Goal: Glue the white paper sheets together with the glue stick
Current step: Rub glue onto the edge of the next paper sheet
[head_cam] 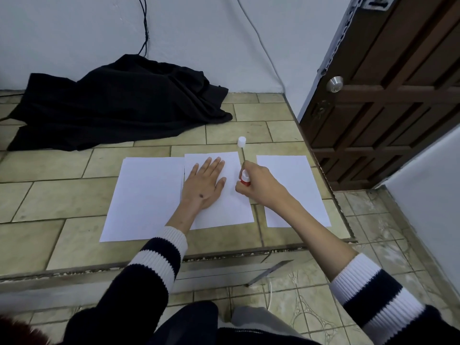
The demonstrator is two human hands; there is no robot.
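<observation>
Left hand (pixel 204 184) lies flat, fingers straight, pressing the middle paper sheet (pixel 224 210). That sheet overlaps the edge of a bigger sheet (pixel 144 197) lying off to the hand's left. Right hand (pixel 258 186) is curled around the red and white glue stick (pixel 245 178), tip down at the middle sheet's right edge. A third sheet (pixel 298 175) sits under and beyond that wrist. The white cap (pixel 241 141) stands just past the right hand's knuckles.
</observation>
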